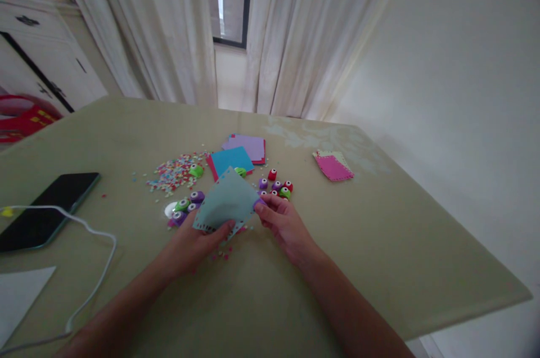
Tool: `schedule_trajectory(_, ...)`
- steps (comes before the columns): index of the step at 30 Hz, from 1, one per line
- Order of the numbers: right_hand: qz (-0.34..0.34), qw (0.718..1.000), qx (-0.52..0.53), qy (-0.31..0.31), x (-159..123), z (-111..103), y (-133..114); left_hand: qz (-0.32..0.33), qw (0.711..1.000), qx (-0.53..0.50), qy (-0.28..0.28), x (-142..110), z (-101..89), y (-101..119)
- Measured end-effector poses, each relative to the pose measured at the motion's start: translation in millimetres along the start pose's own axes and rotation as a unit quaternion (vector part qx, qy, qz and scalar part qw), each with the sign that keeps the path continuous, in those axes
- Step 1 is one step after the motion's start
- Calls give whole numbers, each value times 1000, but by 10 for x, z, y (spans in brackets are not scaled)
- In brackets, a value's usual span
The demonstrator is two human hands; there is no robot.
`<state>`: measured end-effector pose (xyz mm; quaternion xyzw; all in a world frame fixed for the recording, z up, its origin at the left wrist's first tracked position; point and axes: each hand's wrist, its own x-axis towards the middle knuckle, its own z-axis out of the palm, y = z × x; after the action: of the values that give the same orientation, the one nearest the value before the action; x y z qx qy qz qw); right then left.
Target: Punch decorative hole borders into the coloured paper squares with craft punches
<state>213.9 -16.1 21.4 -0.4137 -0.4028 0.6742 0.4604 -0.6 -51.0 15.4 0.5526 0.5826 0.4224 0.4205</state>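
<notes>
A light blue paper sheet [225, 200] with punched holes along its edges is held up between both hands over the table. My left hand [198, 240] pinches its lower left edge. My right hand [282, 222] is closed on a small purple punch [258, 204] clamped at the sheet's right corner. Small round punches in purple, green and red [276, 185] lie just beyond the right hand, and more of these punches [185, 206] lie beside the left hand.
Coloured paper squares [238, 157] and scattered confetti [175, 173] lie farther back. A pink sheet stack [333, 167] sits to the right. A black phone [46, 209] and white cable [90, 268] lie at left on the olive table [379, 245].
</notes>
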Motion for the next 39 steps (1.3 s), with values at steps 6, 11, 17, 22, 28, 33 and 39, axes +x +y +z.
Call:
schedule_trajectory(6, 12, 1000, 4, -2, 4, -16, 16, 8, 1000, 5, -25, 9, 3, -31)
schedule_trajectory(11, 10, 1000, 1, -1, 17, -23, 32, 39, 998, 17, -41, 24, -5, -35)
schedule_trajectory(17, 19, 1000, -4, -5, 23, -41, 58, 49, 996, 41, -57, 28, -13, -21)
schedule_trajectory(22, 35, 999, 7, 7, 16, -29, 53, 64, 996, 46, -47, 35, 2, -26)
schedule_trajectory(28, 41, 999, 10, 24, 8, 5, 5, 54, 996, 46, -56, 33, 1, -40)
schedule_trajectory(33, 45, 999, 3, 22, -22, 27, -28, 59, 996, 41, -55, 21, -4, -19)
schedule_trajectory(39, 30, 999, -1, 25, -18, 35, 10, 58, 995, 52, -54, 29, 18, -33)
